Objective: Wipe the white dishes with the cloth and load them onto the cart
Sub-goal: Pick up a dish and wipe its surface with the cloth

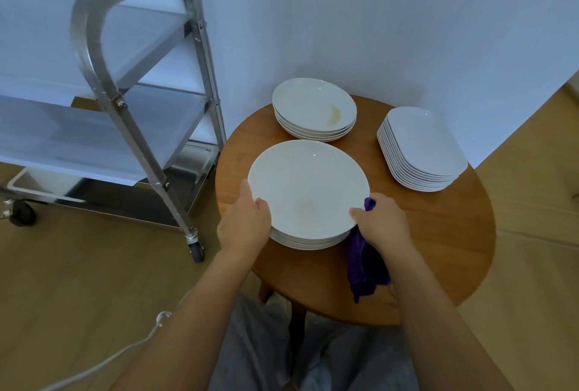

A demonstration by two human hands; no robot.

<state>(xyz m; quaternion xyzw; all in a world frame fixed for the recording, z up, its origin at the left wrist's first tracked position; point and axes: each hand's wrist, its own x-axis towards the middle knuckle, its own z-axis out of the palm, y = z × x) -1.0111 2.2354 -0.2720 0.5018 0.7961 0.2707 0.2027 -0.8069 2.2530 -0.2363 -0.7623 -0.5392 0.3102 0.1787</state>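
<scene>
On the round wooden table [438, 234] a stack of round white plates [308, 190] sits nearest me. My left hand [246, 223] grips its left rim. On the stack's right rim rests my right hand [380, 221], which also holds a purple cloth [365, 265] that hangs down over the table. Behind is a second stack of round white plates [315, 108], the top one with a yellowish smear. At the right stands a stack of rectangular white plates [421, 149]. The steel cart [131, 102] stands to the left of the table.
The cart has pale shelves and castor wheels [197, 251] on a wooden floor. A white wall [376, 14] runs behind the table. A white cable [125, 353] lies on the floor at the lower left. My knees show below the table edge.
</scene>
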